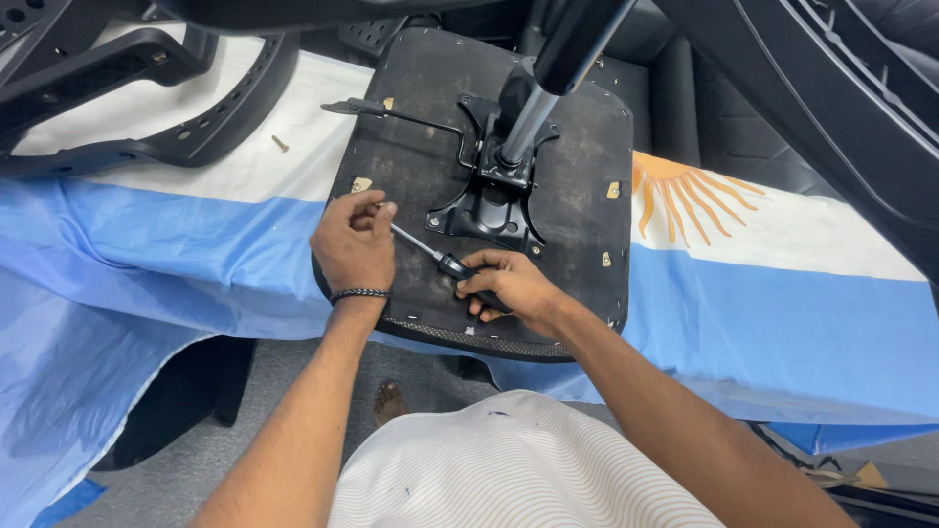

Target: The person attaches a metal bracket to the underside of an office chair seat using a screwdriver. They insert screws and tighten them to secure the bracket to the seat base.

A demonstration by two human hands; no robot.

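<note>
The right hand (509, 284) wraps its fingers around the slim black-handled steel screwdriver (435, 254), light, rigid, best gripped at the handle, while the left hand (354, 240) pinches its fingers at the tip.

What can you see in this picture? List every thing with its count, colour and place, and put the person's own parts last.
chair seat: one, black, upside down on the cloth, centre
metal bracket: one, black, mounted on the seat underside
gas cylinder: one, silver with a black upper sleeve, rising from the bracket
lever: one, black, left of the bracket
screwdriver: one, black handle, silver shaft, over the seat
loose screw: one, brownish, on the white stripe, left
cloth: one, blue and white with an orange sun, under the seat
chair frame part: one, black, upper left
left hand: at the shaft tip, dark wristband
right hand: gripping the handle
</note>
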